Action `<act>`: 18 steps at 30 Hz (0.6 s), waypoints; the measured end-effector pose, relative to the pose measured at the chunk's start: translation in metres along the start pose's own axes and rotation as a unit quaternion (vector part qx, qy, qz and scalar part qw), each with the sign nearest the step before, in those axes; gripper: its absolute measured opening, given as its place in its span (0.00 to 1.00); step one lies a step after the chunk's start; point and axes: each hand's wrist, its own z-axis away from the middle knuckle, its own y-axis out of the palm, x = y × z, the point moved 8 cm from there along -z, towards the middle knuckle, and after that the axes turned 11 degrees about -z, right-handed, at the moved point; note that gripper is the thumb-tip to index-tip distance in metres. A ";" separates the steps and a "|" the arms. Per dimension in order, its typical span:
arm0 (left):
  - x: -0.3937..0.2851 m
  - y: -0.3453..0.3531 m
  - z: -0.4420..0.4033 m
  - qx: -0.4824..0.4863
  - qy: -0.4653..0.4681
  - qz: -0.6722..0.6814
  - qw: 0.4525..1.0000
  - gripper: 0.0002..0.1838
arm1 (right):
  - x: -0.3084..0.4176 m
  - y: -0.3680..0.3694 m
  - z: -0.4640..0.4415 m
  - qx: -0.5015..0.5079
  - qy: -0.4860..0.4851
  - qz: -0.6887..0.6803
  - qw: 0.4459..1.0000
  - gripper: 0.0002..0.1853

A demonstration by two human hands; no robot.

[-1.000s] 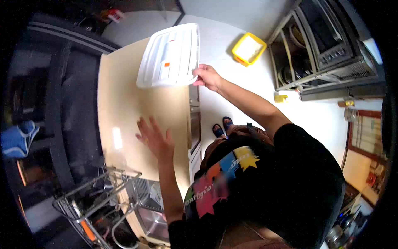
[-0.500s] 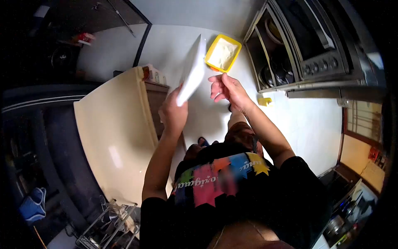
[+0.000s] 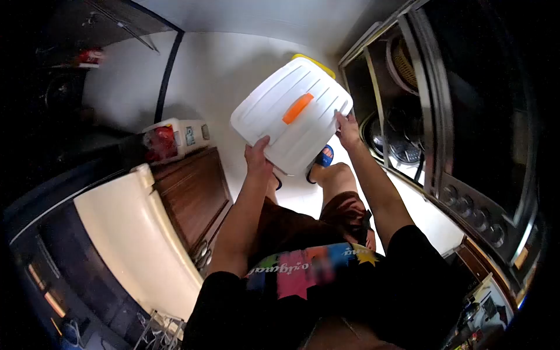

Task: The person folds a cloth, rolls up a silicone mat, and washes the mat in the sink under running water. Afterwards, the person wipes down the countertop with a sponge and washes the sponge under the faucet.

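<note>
A white ribbed lid (image 3: 265,114) with an orange handle (image 3: 298,108) is held out in front of me, its top side facing up. My left hand (image 3: 258,155) grips the lid's near left edge, thumb on top. On the lid's right side, my right hand (image 3: 348,130) is closed round the edge near a corner. Behind the lid, only a strip of the yellow tub's rim (image 3: 315,62) shows; the rest of the tub and its contents are hidden. Whether lid and tub touch cannot be told.
At the right stand an oven with knobs (image 3: 464,204) and an open shelf holding a basket (image 3: 403,63) and pans (image 3: 402,146). To the left are a brown wooden cabinet (image 3: 192,195) and a cream surface (image 3: 125,224). A blue slipper (image 3: 327,155) shows below the lid.
The lid has turned from edge-on to nearly flat and moved right, over my view of the yellow tub. My right hand, empty before, now grips it too.
</note>
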 end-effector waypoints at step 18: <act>0.253 -0.065 -0.319 -0.072 0.050 -0.485 0.870 0.41 | -0.055 -0.053 -0.316 -0.040 -0.331 0.422 0.843 0.20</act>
